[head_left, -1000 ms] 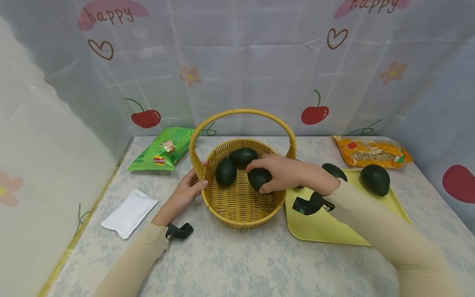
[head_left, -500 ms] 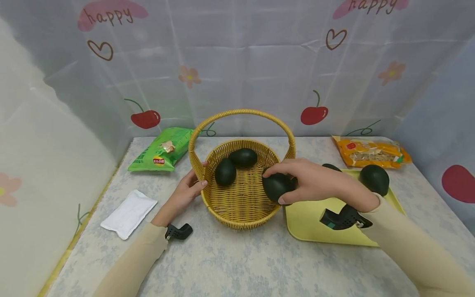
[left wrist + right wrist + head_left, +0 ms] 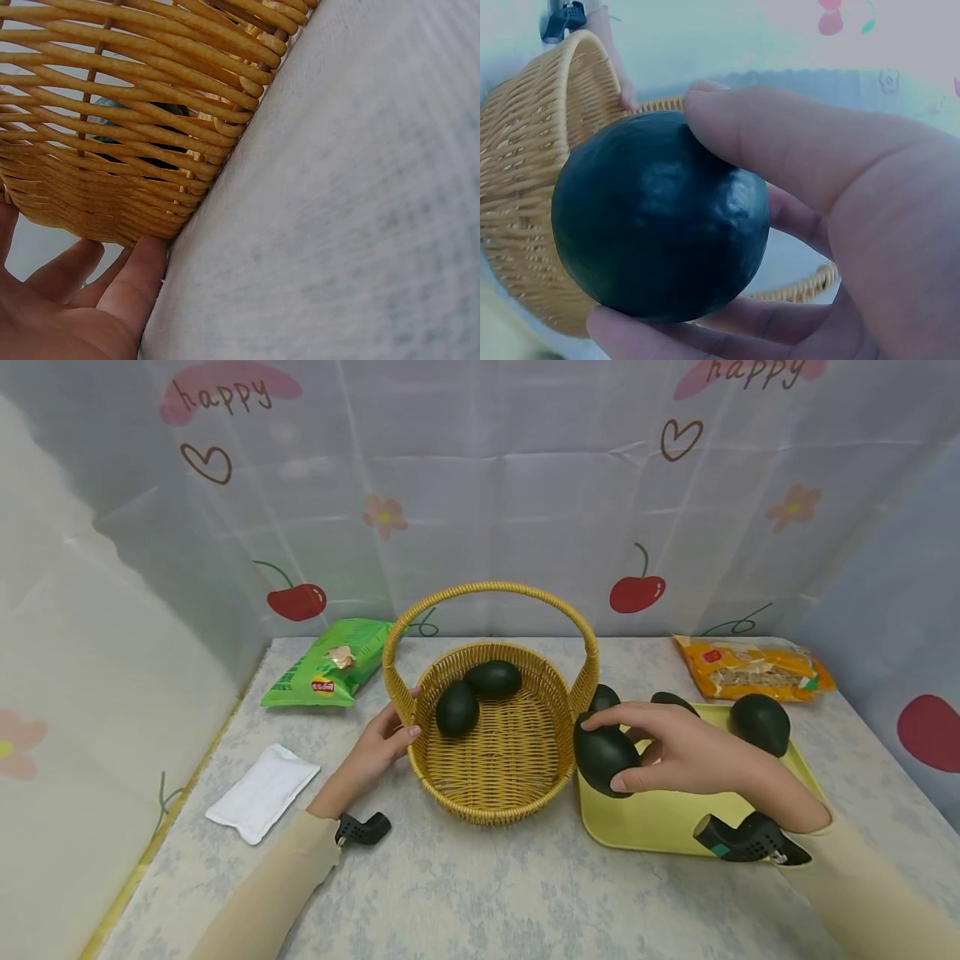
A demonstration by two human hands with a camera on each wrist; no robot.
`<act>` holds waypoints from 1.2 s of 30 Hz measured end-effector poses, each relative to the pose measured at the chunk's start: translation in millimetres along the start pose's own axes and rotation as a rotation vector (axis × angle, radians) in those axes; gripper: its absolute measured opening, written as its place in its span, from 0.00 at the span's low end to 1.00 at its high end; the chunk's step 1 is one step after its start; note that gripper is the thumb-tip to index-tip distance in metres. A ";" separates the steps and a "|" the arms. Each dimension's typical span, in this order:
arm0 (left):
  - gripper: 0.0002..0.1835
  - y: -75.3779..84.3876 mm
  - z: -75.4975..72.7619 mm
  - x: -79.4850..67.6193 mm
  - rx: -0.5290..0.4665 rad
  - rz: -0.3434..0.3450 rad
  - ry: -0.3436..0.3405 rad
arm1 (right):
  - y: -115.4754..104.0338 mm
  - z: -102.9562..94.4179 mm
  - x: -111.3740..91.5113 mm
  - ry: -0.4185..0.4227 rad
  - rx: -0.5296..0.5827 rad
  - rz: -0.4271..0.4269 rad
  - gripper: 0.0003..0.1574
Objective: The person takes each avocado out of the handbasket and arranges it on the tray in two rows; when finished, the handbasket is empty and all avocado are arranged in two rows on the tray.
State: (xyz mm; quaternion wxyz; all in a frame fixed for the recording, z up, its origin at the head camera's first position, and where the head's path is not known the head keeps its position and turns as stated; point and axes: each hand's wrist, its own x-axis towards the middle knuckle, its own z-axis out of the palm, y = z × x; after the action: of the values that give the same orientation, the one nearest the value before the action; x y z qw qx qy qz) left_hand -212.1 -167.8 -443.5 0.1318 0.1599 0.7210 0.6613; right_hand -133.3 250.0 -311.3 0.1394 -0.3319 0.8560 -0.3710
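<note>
In the head view, a yellow wicker basket (image 3: 487,777) with a tall arched handle stands mid-table, holding two dark green avocados, one upright avocado (image 3: 457,709) and one lying avocado (image 3: 492,679). My left hand (image 3: 375,752) holds the basket's left side by the handle's foot; the left wrist view shows its fingers against the woven wall (image 3: 135,142). Just outside the right rim, my right hand (image 3: 675,747) grips another avocado (image 3: 604,758) between thumb and fingers, above the left edge of a yellow tray (image 3: 645,822). That avocado (image 3: 660,217) fills the right wrist view.
On or beside the tray are a large avocado (image 3: 759,724) and two partly hidden avocados. An orange snack bag (image 3: 761,670) lies behind it. To the left are a green chip bag (image 3: 330,664) and a folded white cloth (image 3: 262,792). A printed curtain hangs behind.
My right hand has lifted an avocado out of the basket and carried it right, over the rim toward the tray. My left hand and the basket have stayed in place.
</note>
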 end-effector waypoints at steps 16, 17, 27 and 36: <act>0.35 -1.3 0.8 0.3 0.019 0.000 0.006 | 36.8 20.8 -23.8 0.039 0.057 0.131 0.35; 0.35 -1.4 0.7 0.3 0.020 0.000 0.007 | 37.9 21.4 -24.1 0.040 0.053 0.133 0.35; 0.35 -2.4 0.3 0.1 0.006 0.002 0.007 | 45.7 26.4 -23.0 0.013 -0.002 0.155 0.33; 0.35 -1.7 -0.5 0.3 0.026 0.008 0.011 | 56.1 35.6 -16.6 -0.018 -0.047 0.130 0.32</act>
State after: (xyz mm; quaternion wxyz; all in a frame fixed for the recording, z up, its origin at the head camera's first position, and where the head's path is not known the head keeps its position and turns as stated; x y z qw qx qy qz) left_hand -212.7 -168.2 -445.2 0.1231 0.1611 0.7294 0.6533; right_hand -129.7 270.1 -376.7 0.1633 -0.2822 0.8828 -0.3381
